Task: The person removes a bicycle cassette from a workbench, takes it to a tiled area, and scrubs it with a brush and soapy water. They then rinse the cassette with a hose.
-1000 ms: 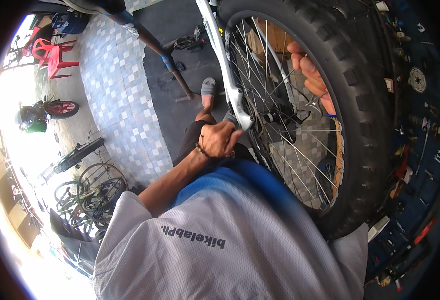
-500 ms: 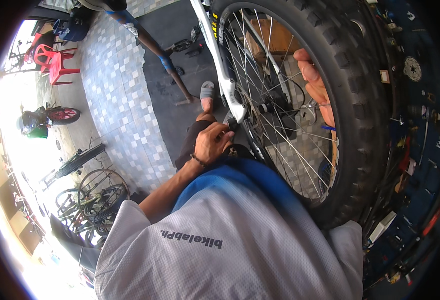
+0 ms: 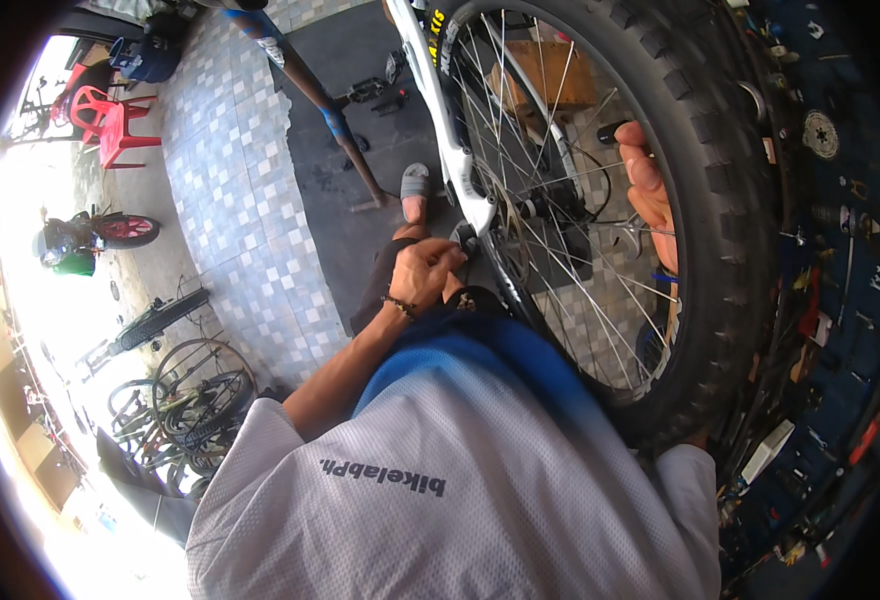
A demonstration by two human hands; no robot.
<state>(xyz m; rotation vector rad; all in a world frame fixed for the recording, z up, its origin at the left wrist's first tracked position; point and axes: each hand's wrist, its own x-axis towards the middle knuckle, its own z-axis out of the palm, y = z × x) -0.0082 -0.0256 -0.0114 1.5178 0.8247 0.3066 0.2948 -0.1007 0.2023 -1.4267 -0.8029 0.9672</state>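
Note:
A bicycle wheel with a thick knobby tyre [image 3: 710,230] stands upright on my right, its spokes facing me. A white bicycle leg [image 3: 450,130] runs down to the hub [image 3: 535,207]. My left hand [image 3: 425,272] is closed, fingers pinched together, just below the leg's lower end beside a small black part [image 3: 466,240]; what it grips is hidden. Beyond the spokes, my right hand [image 3: 650,195] has curled fingers around a silver wrench [image 3: 625,237], partly covered by the tyre. Next to its fingertips is a black cylindrical end [image 3: 613,132].
A wooden box [image 3: 550,75] sits behind the wheel. Tools hang on a dark board [image 3: 850,300] at the right. A blue and brown stand leg [image 3: 310,95] crosses the black mat [image 3: 325,170]. Red chairs [image 3: 110,125], a motorbike [image 3: 95,235] and bicycles [image 3: 190,390] stand at the left.
My right hand has shifted slightly right and down behind the spokes, and the black cylindrical end now shows by its fingertips. My left hand has moved little, its fingers still pinched.

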